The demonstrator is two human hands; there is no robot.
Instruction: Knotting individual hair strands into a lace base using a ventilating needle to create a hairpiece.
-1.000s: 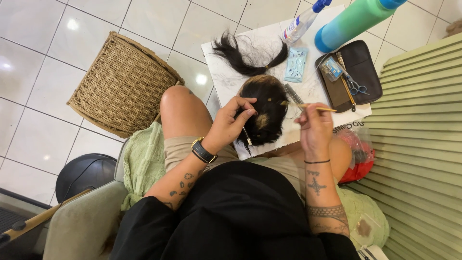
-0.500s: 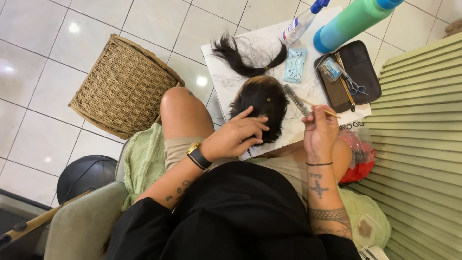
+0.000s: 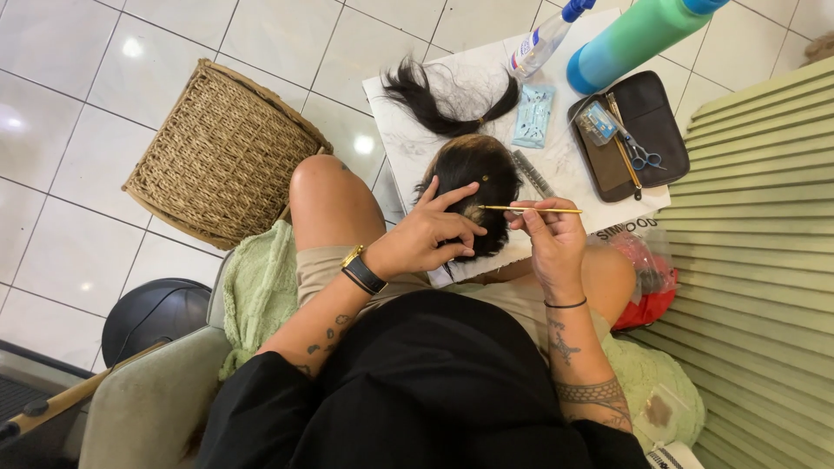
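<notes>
1. Head view shows the dark hairpiece [image 3: 473, 195] lying on a white board [image 3: 565, 174] across the person's lap.
2. Left hand [image 3: 421, 239] presses on it, fingers spread, gripping nothing.
3. Right hand [image 3: 543, 239] pinches a thin gold needle tool [image 3: 532, 209], tip at a pale patch.
4. Hair-knotting step, I think; next needs tiny, careful pokes.
</notes>
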